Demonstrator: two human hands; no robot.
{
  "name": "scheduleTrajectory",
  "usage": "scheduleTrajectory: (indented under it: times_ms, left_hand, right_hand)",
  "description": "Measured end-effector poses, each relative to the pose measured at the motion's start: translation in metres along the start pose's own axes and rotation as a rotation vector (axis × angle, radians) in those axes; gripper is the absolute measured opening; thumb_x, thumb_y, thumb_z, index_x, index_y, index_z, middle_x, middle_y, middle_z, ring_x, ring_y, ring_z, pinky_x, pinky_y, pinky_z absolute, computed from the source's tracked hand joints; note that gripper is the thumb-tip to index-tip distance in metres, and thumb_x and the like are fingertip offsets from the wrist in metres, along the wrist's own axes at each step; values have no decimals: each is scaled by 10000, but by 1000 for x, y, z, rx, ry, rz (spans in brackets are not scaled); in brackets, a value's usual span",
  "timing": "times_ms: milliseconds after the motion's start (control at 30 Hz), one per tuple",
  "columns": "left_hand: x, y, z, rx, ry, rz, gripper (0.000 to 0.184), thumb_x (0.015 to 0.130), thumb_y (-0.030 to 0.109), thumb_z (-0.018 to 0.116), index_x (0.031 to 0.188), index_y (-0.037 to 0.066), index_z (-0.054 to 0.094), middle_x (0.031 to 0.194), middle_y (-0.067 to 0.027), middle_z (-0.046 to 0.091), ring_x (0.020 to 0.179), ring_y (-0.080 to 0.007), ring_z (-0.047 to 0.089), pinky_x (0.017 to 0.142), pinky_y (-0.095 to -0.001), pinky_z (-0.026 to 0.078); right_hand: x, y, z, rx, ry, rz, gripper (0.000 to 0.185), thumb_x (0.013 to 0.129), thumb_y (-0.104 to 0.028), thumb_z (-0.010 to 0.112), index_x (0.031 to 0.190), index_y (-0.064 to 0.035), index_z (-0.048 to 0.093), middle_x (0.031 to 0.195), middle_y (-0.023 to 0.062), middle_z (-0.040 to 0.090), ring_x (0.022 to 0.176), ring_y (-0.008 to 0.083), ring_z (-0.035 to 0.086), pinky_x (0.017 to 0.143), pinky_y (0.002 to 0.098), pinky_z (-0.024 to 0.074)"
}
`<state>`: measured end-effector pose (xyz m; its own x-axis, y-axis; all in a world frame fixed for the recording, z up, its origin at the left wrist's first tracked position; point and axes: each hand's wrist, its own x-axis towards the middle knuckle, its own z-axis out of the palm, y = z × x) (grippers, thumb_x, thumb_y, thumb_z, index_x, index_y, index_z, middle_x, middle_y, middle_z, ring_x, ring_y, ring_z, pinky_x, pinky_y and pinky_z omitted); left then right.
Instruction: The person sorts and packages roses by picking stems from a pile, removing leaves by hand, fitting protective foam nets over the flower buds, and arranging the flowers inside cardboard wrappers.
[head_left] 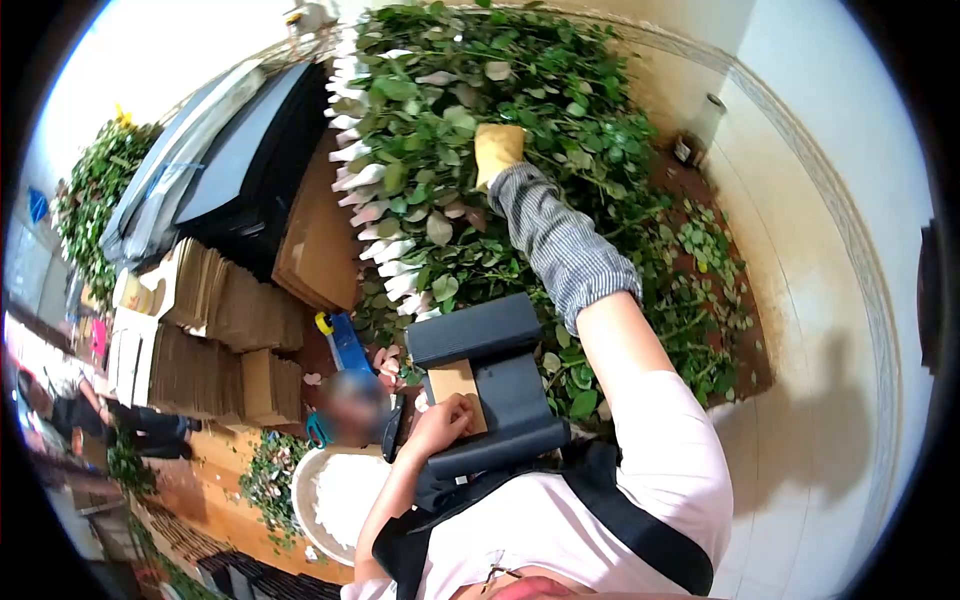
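My right hand, in a yellow glove, reaches into a large heap of leafy cut flower stems, apparently roses. It looks closed among the leaves, but what it grips is hidden. White and pinkish flower heads or their wraps line the heap's left edge. Close to my body, my bare left hand has its fingers curled on a piece of brown cardboard. That cardboard lies on a black padded stand with a raised ridged block at its far side.
Stacked flattened cardboard and dark sheets stand on the left. A white-filled tub sits by my left arm, near teal scissor handles and a blue tool. A tiled wall bounds the right. Another person is far left.
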<state>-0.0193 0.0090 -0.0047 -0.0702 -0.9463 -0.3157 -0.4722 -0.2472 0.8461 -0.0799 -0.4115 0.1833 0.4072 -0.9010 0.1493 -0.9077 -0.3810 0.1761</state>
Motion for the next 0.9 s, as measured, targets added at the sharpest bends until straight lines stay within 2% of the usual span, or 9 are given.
scheduleTrajectory:
  times_ms: [100,233,300,400,433,567,667,767,900]
  left_hand:
    - [1,-11,5,-13,27,8,179,965,168,616,1050,13,593,787,-108,725,735,-202,733,675,-309,548]
    - [-4,3,0,17,25,46,175,977,123,607,1086,-12,590,808,-120,689,757,-176,711,685,-310,550]
    - [-4,2,2,-77,20,6,148,990,96,585,1086,-16,570,799,-103,679,746,-170,696,663,-300,544]
    - [0,-9,3,-137,-6,-12,151,994,98,581,1102,-8,573,816,-111,704,721,-162,703,656,-286,542]
    - [2,-8,3,-129,-7,-31,154,989,92,589,1103,-11,577,816,-110,703,726,-154,703,657,-280,540]
    - [2,-9,6,-107,5,-27,168,974,79,606,1115,-10,585,794,-91,692,722,-145,701,657,-271,535]
    - [-1,-15,6,-63,23,8,188,959,71,620,1126,-10,586,757,-75,662,725,-139,697,673,-263,527]
    - [-4,-15,8,-106,27,-29,187,960,86,622,1118,-10,591,765,-78,662,737,-136,696,678,-266,527]
    - [-3,2,3,-68,-6,-89,186,967,93,620,1117,-13,589,768,-74,659,741,-135,695,679,-266,527]
  right_hand:
    - [7,45,11,278,125,-18,323,654,-153,769,973,-135,722,932,105,729,871,317,709,709,433,563]
    - [-64,124,-35,227,917,-24,285,751,45,637,987,-103,694,908,152,700,874,344,686,703,455,546]
    - [-111,173,-65,249,1075,-113,152,848,-84,512,726,-45,594,694,197,584,680,391,595,612,500,435]
    - [-154,243,-45,272,1009,-190,217,740,113,565,858,-40,663,759,209,613,749,427,592,639,489,459]
    - [-160,260,-33,155,865,-188,238,848,37,565,993,-91,704,812,127,687,777,292,678,724,434,548]
    - [-184,273,62,34,711,-183,253,848,3,583,1073,-36,692,876,146,672,864,308,659,795,396,548]
    - [-209,229,126,-214,-193,11,768,895,-197,676,1551,-109,285,1598,148,322,1340,316,483,1138,402,404]
    - [-217,175,129,207,-274,-37,682,907,-247,674,1506,-107,380,1460,161,508,1160,309,614,985,401,521]
    - [-205,147,194,76,-271,-228,596,934,-263,646,1475,-125,436,1378,142,563,1119,293,631,933,392,548]
